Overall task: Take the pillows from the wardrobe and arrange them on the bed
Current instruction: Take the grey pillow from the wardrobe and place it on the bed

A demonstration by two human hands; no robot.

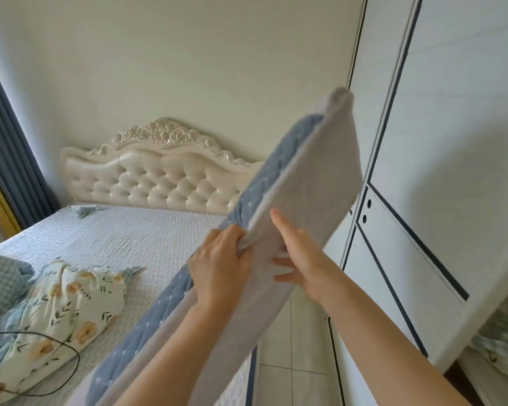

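I hold a long flat pillow point(314, 183), blue quilted on one side and grey on the other, tilted up over the bed's right edge. My left hand point(220, 265) grips its upper edge with curled fingers. My right hand point(299, 253) lies flat against the grey side, fingers straight. The bed point(147, 230) with a white quilted cover and a tufted cream headboard point(156, 177) stands at the left. The white wardrobe point(440, 159) stands at the right with its door point(467, 200) swung open. Inside at the lower right shows a floral bundle point(502, 347).
A floral pillow point(71, 312) and a blue checked blanket point(0, 285) lie on the bed's near left, with a black cable point(71, 373) looping over them. A small blue cloth point(84, 210) lies near the headboard. Blue curtains point(9, 159) hang far left. Tiled floor point(294, 361) runs between bed and wardrobe.
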